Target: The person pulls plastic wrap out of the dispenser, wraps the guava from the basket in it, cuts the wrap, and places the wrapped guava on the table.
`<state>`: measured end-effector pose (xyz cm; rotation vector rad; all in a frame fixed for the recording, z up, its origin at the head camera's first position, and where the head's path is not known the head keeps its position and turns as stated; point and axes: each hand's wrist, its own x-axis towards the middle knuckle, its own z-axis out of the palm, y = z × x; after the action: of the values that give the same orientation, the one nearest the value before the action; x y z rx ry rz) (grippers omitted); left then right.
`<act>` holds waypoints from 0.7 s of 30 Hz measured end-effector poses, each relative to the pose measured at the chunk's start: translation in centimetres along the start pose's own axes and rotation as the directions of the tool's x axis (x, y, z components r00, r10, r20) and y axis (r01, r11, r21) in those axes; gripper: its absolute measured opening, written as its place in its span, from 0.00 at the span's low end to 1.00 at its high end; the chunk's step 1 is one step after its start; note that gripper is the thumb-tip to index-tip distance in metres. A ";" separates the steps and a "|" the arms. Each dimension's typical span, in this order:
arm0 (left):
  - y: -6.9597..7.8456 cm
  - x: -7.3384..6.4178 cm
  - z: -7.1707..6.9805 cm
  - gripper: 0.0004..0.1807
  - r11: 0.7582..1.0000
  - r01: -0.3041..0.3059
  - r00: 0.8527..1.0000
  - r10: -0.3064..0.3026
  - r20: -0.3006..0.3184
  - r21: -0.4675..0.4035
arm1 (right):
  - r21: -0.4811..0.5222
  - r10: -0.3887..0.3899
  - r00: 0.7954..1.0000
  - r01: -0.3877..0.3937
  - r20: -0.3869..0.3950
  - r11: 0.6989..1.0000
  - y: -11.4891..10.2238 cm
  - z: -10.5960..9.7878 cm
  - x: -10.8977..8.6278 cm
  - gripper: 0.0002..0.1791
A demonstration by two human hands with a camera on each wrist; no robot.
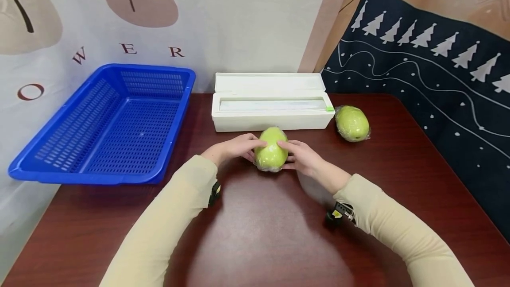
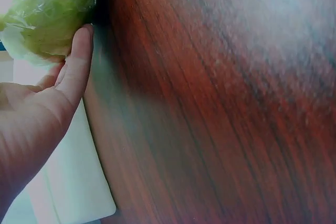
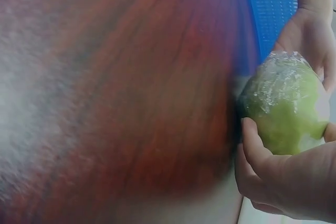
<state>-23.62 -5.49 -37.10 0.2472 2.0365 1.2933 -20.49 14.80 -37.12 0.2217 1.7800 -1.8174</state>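
A rounded yellow-green fruit (image 1: pixel 271 150) in clear plastic film is held between both hands over the table, in front of a long white box. My left hand (image 1: pixel 239 147) holds its left side, thumb on the front and fingers around the side. From the right, my right hand (image 1: pixel 304 158) grips it with the thumb on top and fingers lower down. Crinkled film covers the fruit (image 3: pixel 286 106) in the right wrist view. In the left wrist view, fingertips (image 2: pixel 81 40) touch the wrapped underside.
Behind the hands, the white film dispenser box (image 1: pixel 275 122) has its lid raised. A second wrapped green fruit (image 1: pixel 352 123) lies at its right end. A blue slatted basket (image 1: pixel 159 154) stands at the left. Wall hangings border the dark red wooden table (image 1: pixel 271 242).
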 end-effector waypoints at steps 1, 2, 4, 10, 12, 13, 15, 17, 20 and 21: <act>0.1 0.1 0.0 0.28 1.000 -0.003 1.000 0.003 0.006 -0.012 | -0.007 0.001 1.000 -0.001 0.002 1.000 -0.1 -0.1 0.0 0.33; 0.1 0.1 0.1 0.28 1.000 -0.004 1.000 0.004 0.011 -0.025 | -0.014 0.000 1.000 0.000 0.003 1.000 -0.2 -0.3 0.1 0.32; 0.4 0.2 0.3 0.29 0.999 -0.010 1.000 0.011 0.016 -0.050 | -0.031 0.002 1.000 -0.002 0.001 1.000 -0.5 -0.7 0.0 0.32; 1.9 0.8 1.4 0.31 0.996 -0.021 1.000 0.020 -0.010 -0.089 | -0.093 -0.017 1.000 0.016 -0.003 0.996 -1.7 -2.5 -0.4 0.32; 2.5 1.2 2.1 0.31 0.996 -0.015 0.999 0.012 -0.030 -0.092 | -0.109 -0.024 1.000 0.024 -0.003 0.994 -1.9 -3.4 -0.7 0.30; 2.8 1.3 2.4 0.31 0.996 -0.011 0.999 0.008 -0.039 -0.092 | -0.123 -0.028 1.000 0.027 0.001 0.992 -2.0 -3.8 -0.8 0.29; 3.4 1.6 3.2 0.30 0.996 -0.004 0.999 -0.001 -0.055 -0.092 | -0.144 -0.028 1.000 0.029 0.009 0.989 -2.2 -4.7 -1.1 0.27; 4.0 1.8 4.0 0.28 0.996 -0.002 0.998 -0.004 -0.060 -0.091 | -0.170 -0.026 0.999 0.029 0.019 0.985 -2.3 -5.6 -1.6 0.26; 4.7 2.0 5.1 0.26 0.996 -0.001 0.999 -0.004 -0.051 -0.087 | -0.225 -0.016 0.999 0.024 0.038 0.974 -2.5 -6.9 -2.4 0.29; 4.8 2.2 5.4 0.25 0.996 -0.003 0.999 -0.001 -0.045 -0.085 | -0.241 -0.013 0.999 0.022 0.040 0.970 -2.6 -7.3 -2.6 0.30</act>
<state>-22.68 1.86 -35.35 0.1814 2.0138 1.3939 -21.64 22.35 -34.32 0.0757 1.9602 -1.5866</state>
